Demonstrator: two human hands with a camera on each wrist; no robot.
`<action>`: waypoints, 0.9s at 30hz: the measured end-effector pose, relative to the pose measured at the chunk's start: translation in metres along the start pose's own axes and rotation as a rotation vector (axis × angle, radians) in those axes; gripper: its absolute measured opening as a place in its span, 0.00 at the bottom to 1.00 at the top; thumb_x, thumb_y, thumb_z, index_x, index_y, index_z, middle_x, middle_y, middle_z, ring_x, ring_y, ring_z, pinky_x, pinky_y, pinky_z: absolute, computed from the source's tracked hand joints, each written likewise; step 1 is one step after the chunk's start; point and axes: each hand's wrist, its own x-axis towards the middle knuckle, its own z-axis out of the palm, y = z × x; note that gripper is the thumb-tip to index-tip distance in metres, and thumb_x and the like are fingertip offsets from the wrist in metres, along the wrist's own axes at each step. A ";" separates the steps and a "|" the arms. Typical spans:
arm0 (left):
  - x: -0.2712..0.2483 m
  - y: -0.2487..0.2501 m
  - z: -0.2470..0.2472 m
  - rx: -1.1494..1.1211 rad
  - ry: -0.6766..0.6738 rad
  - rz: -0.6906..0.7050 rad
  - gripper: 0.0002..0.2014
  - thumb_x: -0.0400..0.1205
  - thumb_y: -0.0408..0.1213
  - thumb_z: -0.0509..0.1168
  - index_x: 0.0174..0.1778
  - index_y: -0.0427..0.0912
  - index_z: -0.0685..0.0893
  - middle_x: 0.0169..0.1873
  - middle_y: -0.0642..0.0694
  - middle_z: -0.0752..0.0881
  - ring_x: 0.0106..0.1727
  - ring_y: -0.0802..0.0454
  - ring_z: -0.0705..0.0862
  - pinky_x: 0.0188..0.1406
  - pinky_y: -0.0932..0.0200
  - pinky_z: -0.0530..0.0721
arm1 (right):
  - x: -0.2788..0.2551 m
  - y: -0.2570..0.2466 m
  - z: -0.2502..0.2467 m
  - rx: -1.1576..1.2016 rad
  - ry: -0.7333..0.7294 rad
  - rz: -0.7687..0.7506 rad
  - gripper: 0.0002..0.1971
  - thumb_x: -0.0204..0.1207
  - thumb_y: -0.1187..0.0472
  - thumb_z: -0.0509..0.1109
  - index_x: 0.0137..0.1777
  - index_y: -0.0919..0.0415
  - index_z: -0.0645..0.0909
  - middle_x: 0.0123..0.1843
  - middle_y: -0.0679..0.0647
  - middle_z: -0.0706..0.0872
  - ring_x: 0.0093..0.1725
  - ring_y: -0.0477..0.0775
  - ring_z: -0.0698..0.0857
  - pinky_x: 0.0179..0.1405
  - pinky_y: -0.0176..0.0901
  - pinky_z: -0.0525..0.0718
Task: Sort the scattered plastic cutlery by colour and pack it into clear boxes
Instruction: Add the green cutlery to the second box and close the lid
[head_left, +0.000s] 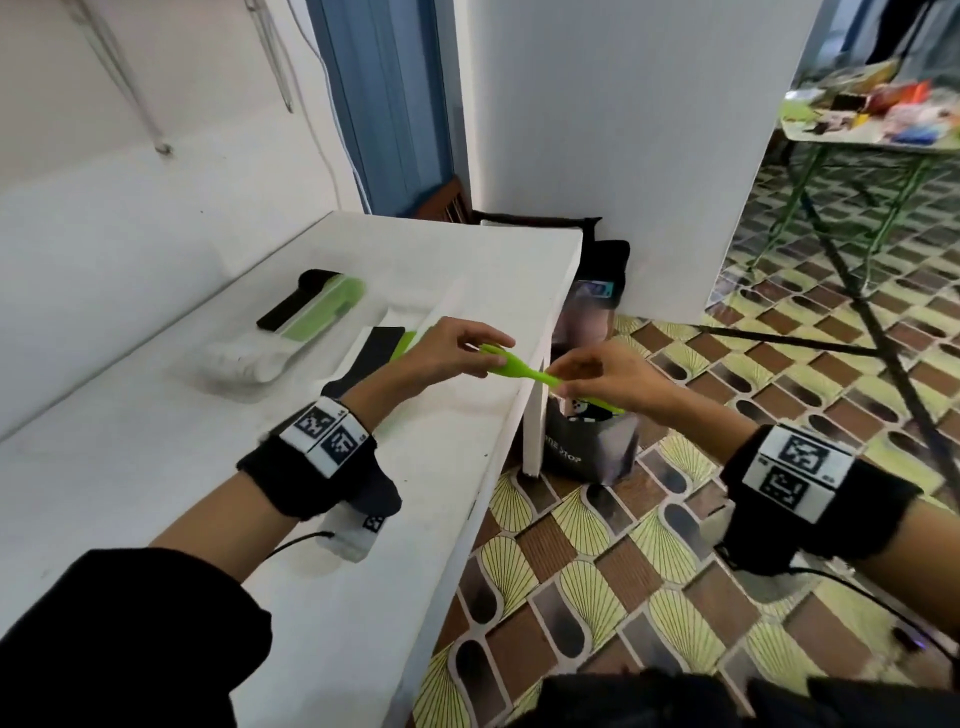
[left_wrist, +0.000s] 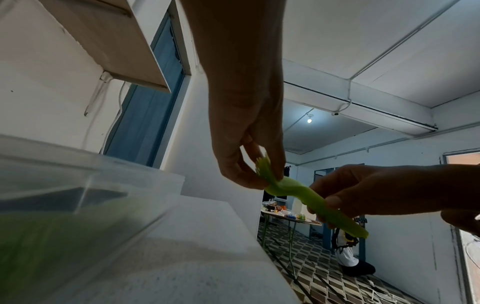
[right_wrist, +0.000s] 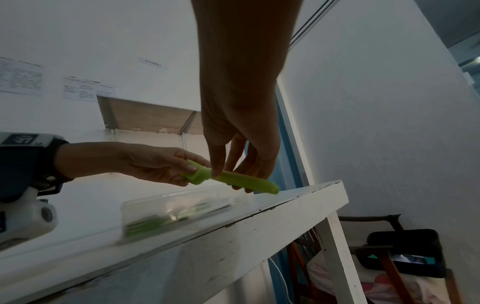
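Head view: left hand (head_left: 447, 348) and right hand (head_left: 602, 376) pinch opposite ends of a green fork (head_left: 524, 370), its axis ten-to-four, box (head_left: 395, 317) at ten o'clock.

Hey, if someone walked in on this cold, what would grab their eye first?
Probably the bright green fork, held in mid-air at the white table's right edge: the left hand pinches its tined end, the right hand its handle. Next, the clear boxes behind it on the table, the farther one packed with green and black cutlery. The yellow-and-brown patterned floor also stands out.
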 end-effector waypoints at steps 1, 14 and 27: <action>0.008 -0.002 0.000 0.017 -0.004 -0.015 0.13 0.77 0.30 0.70 0.58 0.38 0.86 0.45 0.47 0.86 0.42 0.56 0.85 0.41 0.68 0.86 | 0.009 0.005 -0.004 -0.009 -0.006 -0.006 0.13 0.72 0.65 0.75 0.56 0.63 0.86 0.50 0.57 0.90 0.50 0.54 0.87 0.57 0.45 0.84; 0.072 -0.015 0.012 0.017 0.290 -0.179 0.10 0.74 0.27 0.72 0.50 0.43 0.88 0.38 0.51 0.87 0.32 0.66 0.84 0.36 0.72 0.81 | 0.123 0.047 -0.037 -0.109 -0.292 -0.183 0.15 0.73 0.68 0.71 0.59 0.60 0.84 0.50 0.53 0.87 0.48 0.48 0.83 0.50 0.37 0.79; 0.036 -0.012 0.028 0.023 0.793 -0.300 0.10 0.74 0.27 0.73 0.49 0.42 0.88 0.41 0.46 0.87 0.38 0.66 0.83 0.41 0.74 0.79 | 0.180 0.028 -0.016 -0.075 -0.491 -0.547 0.12 0.70 0.63 0.76 0.54 0.62 0.87 0.48 0.55 0.88 0.43 0.47 0.81 0.44 0.29 0.76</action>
